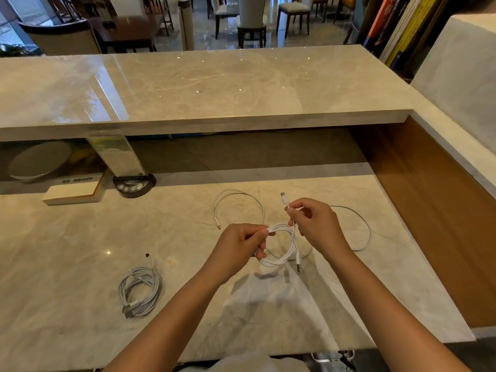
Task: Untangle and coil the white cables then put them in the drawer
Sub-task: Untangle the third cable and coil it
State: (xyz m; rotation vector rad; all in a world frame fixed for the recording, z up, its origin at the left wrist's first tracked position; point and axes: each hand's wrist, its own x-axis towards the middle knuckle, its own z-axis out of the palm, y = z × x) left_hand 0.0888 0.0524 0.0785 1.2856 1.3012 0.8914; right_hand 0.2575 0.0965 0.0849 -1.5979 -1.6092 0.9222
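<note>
Now the left hand (239, 241) grips the coil (281, 244) at 9 o'clock, so the right hand (314, 224), pinching the plug end (285, 201) at 12, should wrap it snugly round.

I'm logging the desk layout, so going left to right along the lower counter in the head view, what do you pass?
White box → dark round button device → coiled cable bundle → left hand → cable loop held in both hands → right hand → loose cable arc.
</note>
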